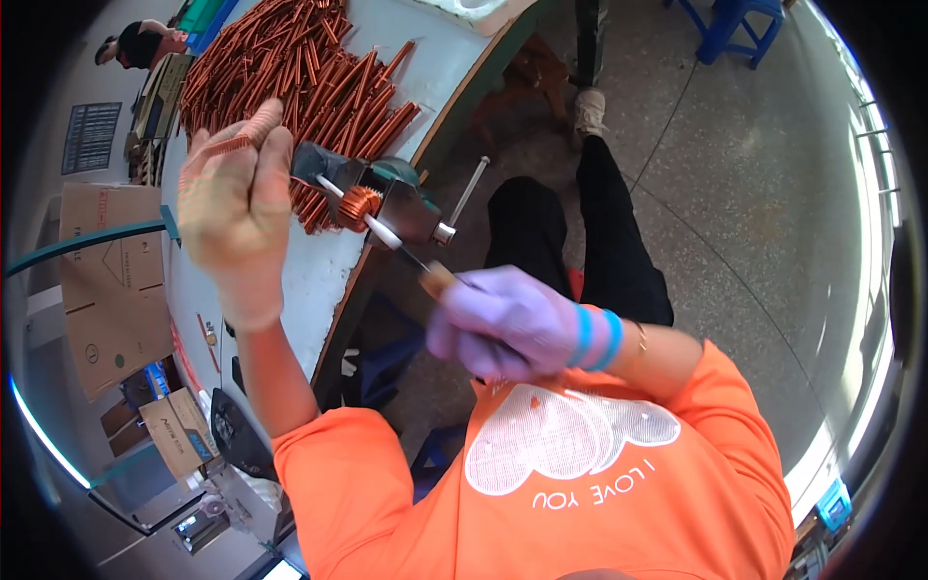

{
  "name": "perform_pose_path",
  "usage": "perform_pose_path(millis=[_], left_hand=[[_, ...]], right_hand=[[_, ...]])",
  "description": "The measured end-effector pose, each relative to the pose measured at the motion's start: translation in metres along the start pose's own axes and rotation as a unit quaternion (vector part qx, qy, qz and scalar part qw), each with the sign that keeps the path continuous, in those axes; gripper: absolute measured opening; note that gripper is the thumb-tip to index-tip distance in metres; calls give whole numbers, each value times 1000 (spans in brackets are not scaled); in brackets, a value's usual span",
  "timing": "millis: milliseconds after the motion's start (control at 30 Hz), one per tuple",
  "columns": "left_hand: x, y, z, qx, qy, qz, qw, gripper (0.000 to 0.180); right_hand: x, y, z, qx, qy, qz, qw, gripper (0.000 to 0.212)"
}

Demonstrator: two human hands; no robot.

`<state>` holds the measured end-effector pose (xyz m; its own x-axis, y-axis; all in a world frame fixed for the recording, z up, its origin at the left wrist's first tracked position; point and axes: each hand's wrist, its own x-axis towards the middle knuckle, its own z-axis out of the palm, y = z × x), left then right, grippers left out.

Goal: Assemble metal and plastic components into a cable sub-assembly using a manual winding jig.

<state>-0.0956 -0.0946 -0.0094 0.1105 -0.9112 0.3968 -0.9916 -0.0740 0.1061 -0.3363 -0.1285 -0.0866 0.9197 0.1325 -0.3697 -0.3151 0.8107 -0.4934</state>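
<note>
My right hand point(507, 324), in a purple glove with blue bands, grips a tool with a wooden handle point(438, 280) and thin shaft. Its shaft points at a ring wound with copper wire point(359, 207). White pieces point(384, 232) stick out on both sides of the ring, which sits at a dark metal clamp point(411, 213) on the table's edge. My left hand point(232, 208), pale-gloved and blurred, is raised to the left of the ring with its fingers curled. A ridged copper-coloured piece point(230, 146) shows across those fingers; what they hold is unclear.
Many copper wire coils point(290, 72) lie heaped on the white table point(454, 48). A metal bar point(471, 193) juts from the clamp. Cardboard boxes point(111, 280) stand at the left. Blue stools point(739, 29) and another person's shoe point(590, 113) are beyond the table.
</note>
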Motion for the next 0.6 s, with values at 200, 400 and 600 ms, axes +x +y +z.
perform_pose_path(millis=[200,400,600], left_hand=[[-38,-3,-19,-217,-64,-113,968,38],[-21,40,-11,90,-90,281,951,41],[-16,-8,-19,5,99,187,977,36]], right_hand=[[-57,26,-15,-195,138,-36,970,30],[-107,75,-40,-153,115,5,982,27],[6,-2,8,-72,40,-36,996,34]])
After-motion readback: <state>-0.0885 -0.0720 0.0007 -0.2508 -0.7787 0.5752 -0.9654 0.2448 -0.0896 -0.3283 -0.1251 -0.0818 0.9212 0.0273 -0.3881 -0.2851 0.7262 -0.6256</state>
